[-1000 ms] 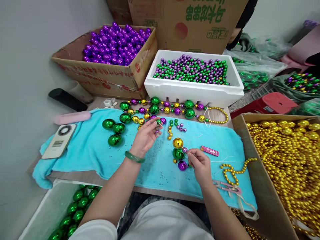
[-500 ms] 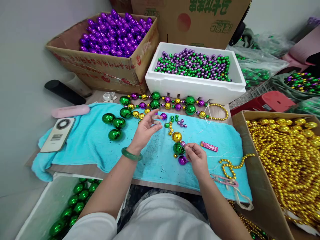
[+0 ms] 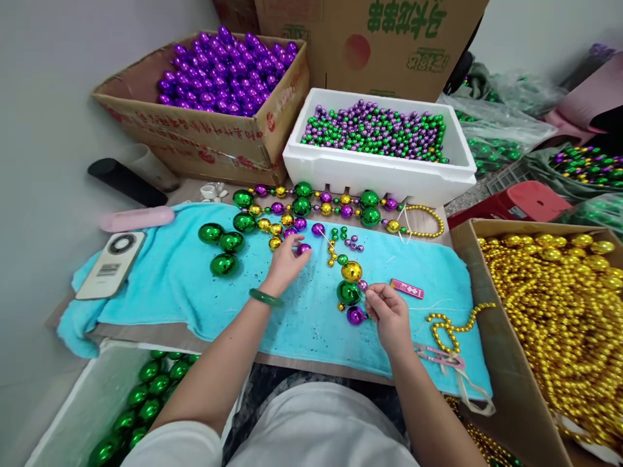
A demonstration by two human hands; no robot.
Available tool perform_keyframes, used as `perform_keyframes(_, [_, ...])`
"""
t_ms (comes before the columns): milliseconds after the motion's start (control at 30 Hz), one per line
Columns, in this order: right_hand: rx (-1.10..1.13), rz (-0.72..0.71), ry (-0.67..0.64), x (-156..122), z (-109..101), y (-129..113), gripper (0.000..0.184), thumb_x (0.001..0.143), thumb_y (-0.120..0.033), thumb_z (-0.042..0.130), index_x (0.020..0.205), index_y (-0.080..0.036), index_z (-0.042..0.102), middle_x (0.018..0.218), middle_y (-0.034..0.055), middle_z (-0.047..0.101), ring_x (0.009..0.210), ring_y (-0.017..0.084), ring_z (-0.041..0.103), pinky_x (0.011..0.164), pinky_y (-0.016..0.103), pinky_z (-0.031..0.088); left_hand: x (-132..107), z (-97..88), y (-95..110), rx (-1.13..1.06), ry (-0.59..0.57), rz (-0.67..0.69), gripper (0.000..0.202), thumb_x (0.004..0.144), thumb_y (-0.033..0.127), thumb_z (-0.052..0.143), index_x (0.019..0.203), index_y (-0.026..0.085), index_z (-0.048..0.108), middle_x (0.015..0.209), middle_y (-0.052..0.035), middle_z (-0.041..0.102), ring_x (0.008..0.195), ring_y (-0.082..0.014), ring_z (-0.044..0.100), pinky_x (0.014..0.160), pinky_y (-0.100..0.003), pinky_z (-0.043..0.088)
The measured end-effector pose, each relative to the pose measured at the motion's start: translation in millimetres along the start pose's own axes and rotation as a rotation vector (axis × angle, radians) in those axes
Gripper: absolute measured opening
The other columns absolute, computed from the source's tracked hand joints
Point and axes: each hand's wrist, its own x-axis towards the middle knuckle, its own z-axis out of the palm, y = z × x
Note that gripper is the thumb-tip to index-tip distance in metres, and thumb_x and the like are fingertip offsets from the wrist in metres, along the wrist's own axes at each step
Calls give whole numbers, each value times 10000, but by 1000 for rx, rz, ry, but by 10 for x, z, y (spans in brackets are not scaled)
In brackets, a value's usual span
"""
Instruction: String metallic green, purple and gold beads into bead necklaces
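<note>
My left hand (image 3: 286, 263), with a green bangle on the wrist, reaches down onto the turquoise towel (image 3: 160, 285) and pinches a small purple bead (image 3: 304, 249). My right hand (image 3: 388, 316) is closed in a pinch on a thin needle and thread beside a partly strung run of beads: a gold ball (image 3: 351, 271), a green ball (image 3: 348, 292) and a purple ball (image 3: 355, 316). Small loose green, gold and purple beads (image 3: 348, 239) lie just beyond them. Finished strands (image 3: 321, 207) lie along the towel's far edge.
Three big green balls (image 3: 222, 246) sit left on the towel. A white foam box of small beads (image 3: 379, 139), a carton of purple balls (image 3: 214, 84), a carton of gold beads (image 3: 559, 305) and a bin of green balls (image 3: 141, 402) surround the table. A pink lighter (image 3: 407, 289), scissors (image 3: 440, 355) and a remote (image 3: 111, 264) lie nearby.
My left hand dropped from holding the thread up near the strands to the towel and closed on a purple bead. My right hand stayed by the strung balls.
</note>
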Motion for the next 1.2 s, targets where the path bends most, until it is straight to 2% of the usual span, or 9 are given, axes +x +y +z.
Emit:
perform_keyframes(67, [-8,-3,-15,-18,6,1,322,685,-456,751,718,-164,618,515,-47,456,461,70,367,431,208,253,-8,-67,96,-490,-8,-202,175,808,246,632,965,170,619,883,-45,654,766,-167,637,719,-307,536])
perform_keyframes(133, [-26,-5,-32,-36,22,2,319,682,-452,752,707,-161,622,515,-45,452,467,73,372,438,211,264,-22,-137,205,-862,-13,-338,86,846,236,596,870,154,608,801,-37,655,696,-142,642,633,-258,527])
perform_keyframes(233, [-57,-4,-45,-54,61,11,326,675,-457,752,693,-157,625,515,-43,441,473,74,366,446,215,270,-54,-208,332,-1088,9,-407,67,852,195,610,807,146,600,745,-33,667,656,-131,651,568,-224,518])
perform_keyframes(333, [-76,-1,-47,-62,106,17,334,675,-470,745,697,-157,629,510,-47,429,465,71,343,442,217,255,-85,-232,366,-1130,10,-406,66,844,197,646,812,149,615,744,-27,677,656,-126,658,554,-215,525])
perform_keyframes(533, [-124,-12,-53,-72,148,-5,313,681,-462,733,696,-168,624,506,-43,434,468,83,362,448,227,279,-129,-257,279,-1104,-41,-318,123,814,253,702,829,157,628,797,-34,684,722,-130,664,615,-233,543])
perform_keyframes(700, [-163,-39,-34,-87,167,-16,320,677,-469,727,683,-165,627,508,-38,439,475,85,372,457,227,284,-219,-269,279,-1027,-16,-115,203,736,206,757,910,178,657,880,-22,675,790,-123,659,688,-232,536])
perform_keyframes(800, [-166,-34,-42,-91,202,-10,326,674,-473,729,689,-164,627,510,-40,441,474,82,367,458,226,283,-307,-263,310,-969,-43,-33,277,701,162,768,954,202,663,947,-17,662,832,-115,643,732,-234,530])
perform_keyframes(1000, [-126,-20,-77,-70,255,68,333,670,-479,736,702,-170,617,507,-44,441,463,83,359,443,227,281,-452,-311,317,-950,-105,-8,427,687,159,768,1082,244,629,1058,-16,620,908,-132,632,777,-253,521])
perform_keyframes(1200, [-95,13,-134,-32,304,107,323,669,-474,734,708,-175,617,498,-45,449,441,77,348,422,224,241,-504,-432,300,-1016,-164,-23,378,693,179,771,1036,245,629,1080,-24,624,938,-152,645,785,-258,522])
